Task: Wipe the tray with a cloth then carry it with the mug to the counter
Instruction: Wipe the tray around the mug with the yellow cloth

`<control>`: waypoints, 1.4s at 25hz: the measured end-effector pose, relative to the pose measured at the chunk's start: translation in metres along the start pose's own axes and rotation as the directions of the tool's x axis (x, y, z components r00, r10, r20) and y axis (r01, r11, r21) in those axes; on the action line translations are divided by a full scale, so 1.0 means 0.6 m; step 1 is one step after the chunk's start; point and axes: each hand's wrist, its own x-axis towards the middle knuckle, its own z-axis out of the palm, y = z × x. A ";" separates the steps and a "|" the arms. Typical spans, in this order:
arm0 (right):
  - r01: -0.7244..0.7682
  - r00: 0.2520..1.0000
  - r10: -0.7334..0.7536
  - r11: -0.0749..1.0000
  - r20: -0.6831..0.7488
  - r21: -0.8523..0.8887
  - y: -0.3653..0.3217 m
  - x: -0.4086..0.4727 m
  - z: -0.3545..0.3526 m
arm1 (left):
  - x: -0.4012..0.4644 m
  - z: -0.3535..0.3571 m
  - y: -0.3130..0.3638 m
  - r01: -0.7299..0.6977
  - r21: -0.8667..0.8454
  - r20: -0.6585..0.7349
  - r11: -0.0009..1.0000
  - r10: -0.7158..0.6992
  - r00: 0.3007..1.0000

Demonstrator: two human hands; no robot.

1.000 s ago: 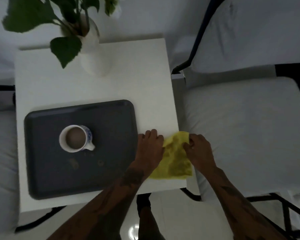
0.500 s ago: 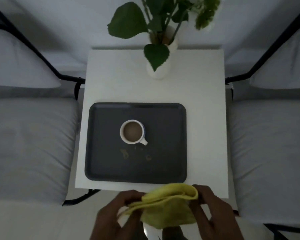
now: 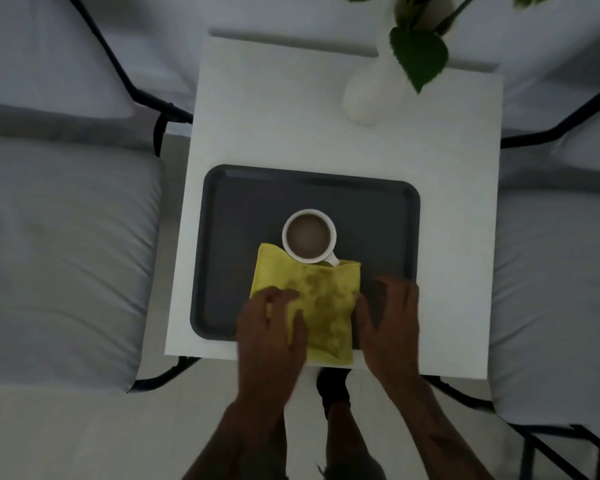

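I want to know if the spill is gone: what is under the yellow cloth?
The yellow cloth lies on the dark tray, its near edge over the white table. The left hand presses on it. Whatever lies beneath is covered.

Dim, even light. You stand over small white square table (image 3: 291, 126). White vase (image 3: 368, 95) with green leaves (image 3: 420, 57) at far right corner, well beyond your right hand. Grey cushioned seats (image 3: 59, 254) with black metal frames (image 3: 118, 71) flank table outside both hands. Pale floor (image 3: 101, 434) beneath your forearms.
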 end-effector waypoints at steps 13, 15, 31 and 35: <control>0.416 0.895 -0.398 0.907 0.203 -0.057 0.016 -0.017 0.049 | 0.007 0.062 -0.105 -0.305 0.367 0.391 0.879 0.152 0.908; 0.148 0.988 -0.153 0.977 -0.018 -0.151 0.042 0.008 0.020 | 0.015 0.050 -0.121 -0.307 0.377 0.397 0.874 0.147 0.906; -0.024 0.952 0.015 0.999 0.306 0.026 0.099 0.066 -0.017 | 0.043 0.002 -0.174 -0.026 0.382 0.249 0.924 -0.076 0.965; -0.028 0.936 0.015 0.999 0.350 0.032 0.102 0.077 -0.016 | 0.041 0.030 -0.153 -0.098 0.359 0.280 0.928 -0.006 0.960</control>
